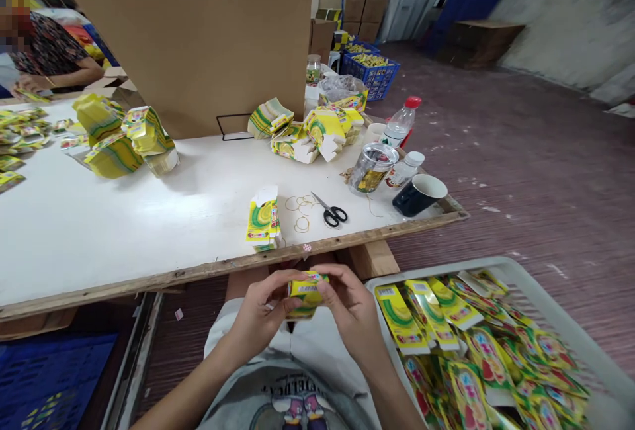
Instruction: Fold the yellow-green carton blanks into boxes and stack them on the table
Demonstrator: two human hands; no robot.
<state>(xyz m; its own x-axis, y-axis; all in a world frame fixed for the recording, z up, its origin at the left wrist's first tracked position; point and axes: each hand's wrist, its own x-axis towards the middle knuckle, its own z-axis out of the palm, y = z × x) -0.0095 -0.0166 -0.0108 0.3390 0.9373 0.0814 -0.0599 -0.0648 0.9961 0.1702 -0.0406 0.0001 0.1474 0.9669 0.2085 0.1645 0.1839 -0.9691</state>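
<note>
Over my lap, just below the table edge, both my hands hold a small yellow-and-green printed carton (308,294) with a barcode on it. My left hand (265,307) grips its left side between thumb and fingers. The right side is pinched by my right hand (347,298). Close by on the table lies a small stack of flat yellow cartons (262,218). To its right are loose rubber bands (301,212) and black-handled scissors (331,210). A pale tray (506,261) to my right holds many yellow printed packets (476,350).
Bundled cartons (124,139) stand at left, more cartons (317,129) at the back. A dark mug (419,195), a clear jar (372,169) and bottles (403,122) crowd the right corner. A big cardboard sheet (198,40) rises behind. A co-worker (49,53) sits far left.
</note>
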